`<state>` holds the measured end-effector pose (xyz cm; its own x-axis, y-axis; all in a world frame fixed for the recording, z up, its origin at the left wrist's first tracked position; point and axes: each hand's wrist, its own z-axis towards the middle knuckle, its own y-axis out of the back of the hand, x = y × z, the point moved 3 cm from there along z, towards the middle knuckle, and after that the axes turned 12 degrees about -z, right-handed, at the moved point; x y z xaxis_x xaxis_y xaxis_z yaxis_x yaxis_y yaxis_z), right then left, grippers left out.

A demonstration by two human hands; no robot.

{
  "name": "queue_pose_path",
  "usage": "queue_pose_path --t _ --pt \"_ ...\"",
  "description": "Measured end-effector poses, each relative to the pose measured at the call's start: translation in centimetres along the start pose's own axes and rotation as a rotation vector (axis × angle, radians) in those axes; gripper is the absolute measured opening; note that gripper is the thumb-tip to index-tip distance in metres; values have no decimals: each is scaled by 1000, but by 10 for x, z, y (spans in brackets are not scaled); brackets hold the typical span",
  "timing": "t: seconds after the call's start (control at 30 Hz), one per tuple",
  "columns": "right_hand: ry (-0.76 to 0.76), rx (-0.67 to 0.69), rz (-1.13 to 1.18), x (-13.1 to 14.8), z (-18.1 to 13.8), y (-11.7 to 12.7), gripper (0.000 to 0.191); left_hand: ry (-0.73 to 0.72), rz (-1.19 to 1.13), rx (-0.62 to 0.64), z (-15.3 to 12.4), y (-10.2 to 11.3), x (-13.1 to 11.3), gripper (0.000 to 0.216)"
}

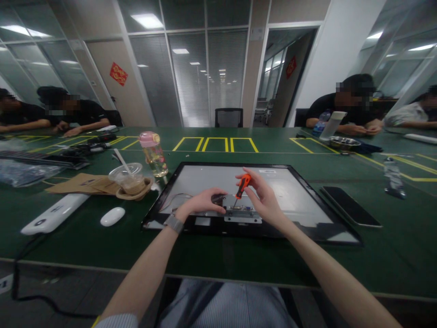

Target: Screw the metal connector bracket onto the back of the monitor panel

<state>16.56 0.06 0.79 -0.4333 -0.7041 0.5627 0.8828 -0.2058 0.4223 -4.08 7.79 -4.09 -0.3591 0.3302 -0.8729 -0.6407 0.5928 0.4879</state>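
My right hand grips an orange and black screwdriver by its handle. The thin shaft points down at a metal bracket with small connectors, and the tip is too small to make out. Beside it, my left hand has thumb and fingers around a small black part, whose exact kind is hidden. Under both hands a flat display panel lies with its grey metal back up, framed in black. Thin wires run across it left of my left hand.
Left of the panel are a drink cup in a carton holder, a water bottle, a white mouse and a white power strip. A phone lies right. Several people sit across the green table.
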Motion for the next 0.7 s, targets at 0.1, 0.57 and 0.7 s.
queue_pose_path --t 0.1,0.57,0.7 --pt "4 12 -13 1 1 1 39 -10 -7 1 0 0 0 70" --pt "-30 75 67 1 0 -3 40 -21 -49 10 1 -1 2 69" --pt "-25 3 1 -1 1 -2 40 -17 -29 13 0 -1 1 69"
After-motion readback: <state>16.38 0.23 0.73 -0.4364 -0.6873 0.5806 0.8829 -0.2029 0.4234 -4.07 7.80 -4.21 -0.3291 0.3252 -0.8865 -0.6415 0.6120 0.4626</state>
